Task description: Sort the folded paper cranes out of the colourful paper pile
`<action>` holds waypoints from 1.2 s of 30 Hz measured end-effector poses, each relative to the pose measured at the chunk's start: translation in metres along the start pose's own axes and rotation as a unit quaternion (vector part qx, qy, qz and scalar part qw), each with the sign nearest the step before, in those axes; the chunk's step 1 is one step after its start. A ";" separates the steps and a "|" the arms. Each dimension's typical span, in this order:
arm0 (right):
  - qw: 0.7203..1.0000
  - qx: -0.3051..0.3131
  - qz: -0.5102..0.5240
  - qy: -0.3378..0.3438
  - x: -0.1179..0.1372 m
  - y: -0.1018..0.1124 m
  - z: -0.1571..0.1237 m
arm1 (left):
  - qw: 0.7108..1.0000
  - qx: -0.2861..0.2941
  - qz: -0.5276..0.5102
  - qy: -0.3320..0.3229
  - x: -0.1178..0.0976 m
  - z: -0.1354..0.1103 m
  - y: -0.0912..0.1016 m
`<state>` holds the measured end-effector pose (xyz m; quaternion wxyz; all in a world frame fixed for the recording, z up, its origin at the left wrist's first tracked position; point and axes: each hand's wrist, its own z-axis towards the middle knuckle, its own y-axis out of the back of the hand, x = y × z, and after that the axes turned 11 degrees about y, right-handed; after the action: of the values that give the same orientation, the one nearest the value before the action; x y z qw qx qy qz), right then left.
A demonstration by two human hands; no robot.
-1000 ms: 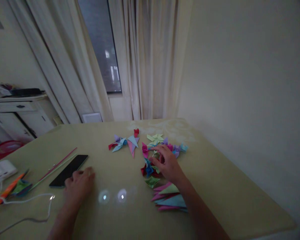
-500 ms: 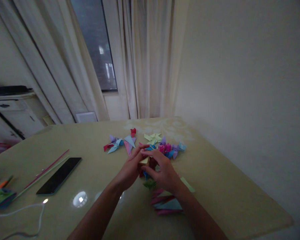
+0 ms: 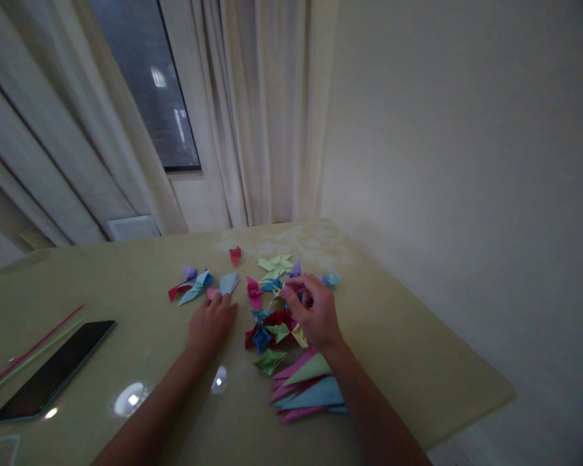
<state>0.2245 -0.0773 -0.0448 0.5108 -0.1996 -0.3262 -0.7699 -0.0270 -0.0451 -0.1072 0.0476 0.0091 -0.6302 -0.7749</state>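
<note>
Touching folded blue paper (image 3: 228, 283) just ahead, the left hand (image 3: 211, 327) has an unclear grip, as does the right hand (image 3: 315, 314).

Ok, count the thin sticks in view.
2: a pink stick and a pale green stick, side by side at left, beside the black phone. Others may be hidden.

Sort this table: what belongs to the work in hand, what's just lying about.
Apparently in the work:
blue-and-pink folded paper, at the left hand
cluster of folded paper pieces, by the right hand
stack of pointed papers, nearby

Lying about:
dark phone
pink stick
green stick
</note>
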 end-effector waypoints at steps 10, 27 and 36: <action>0.998 0.040 0.038 0.007 0.012 -0.012 -0.006 | 0.999 0.040 0.007 -0.002 0.057 -0.058 0.002; 0.993 0.099 0.039 0.045 0.027 -0.032 -0.017 | 0.994 0.071 0.039 0.074 0.062 -0.060 0.030; 0.993 0.103 0.054 0.036 0.025 -0.038 -0.021 | 0.994 0.059 0.036 0.083 0.059 -0.057 0.024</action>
<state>0.1799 -0.0982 -0.0546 0.5813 -0.1355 -0.3733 -0.7102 -0.0804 -0.1106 -0.0924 0.1265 0.0534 -0.6688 -0.7307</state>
